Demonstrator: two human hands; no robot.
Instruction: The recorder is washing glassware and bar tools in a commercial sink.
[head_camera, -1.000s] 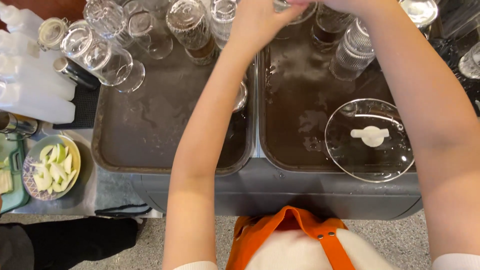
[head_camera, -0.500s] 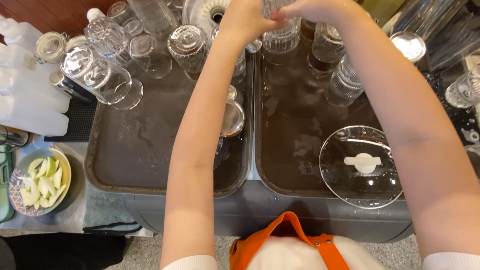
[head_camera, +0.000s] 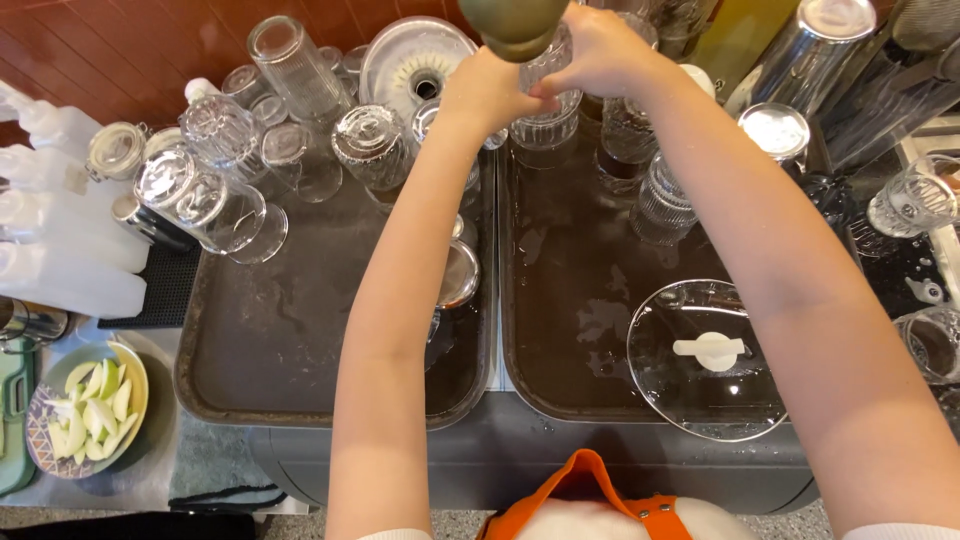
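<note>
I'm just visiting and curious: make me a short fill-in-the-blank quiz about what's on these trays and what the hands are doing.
1. Both hands, left hand and right hand, grip one ribbed drinking ____ at the far end of the right tray.
2. The clear round lid lying on the right tray has a ____ knob in its middle.
3. The bowl left of the left tray holds pale green fruit ____.

Missing words: glass; white; slices
</note>
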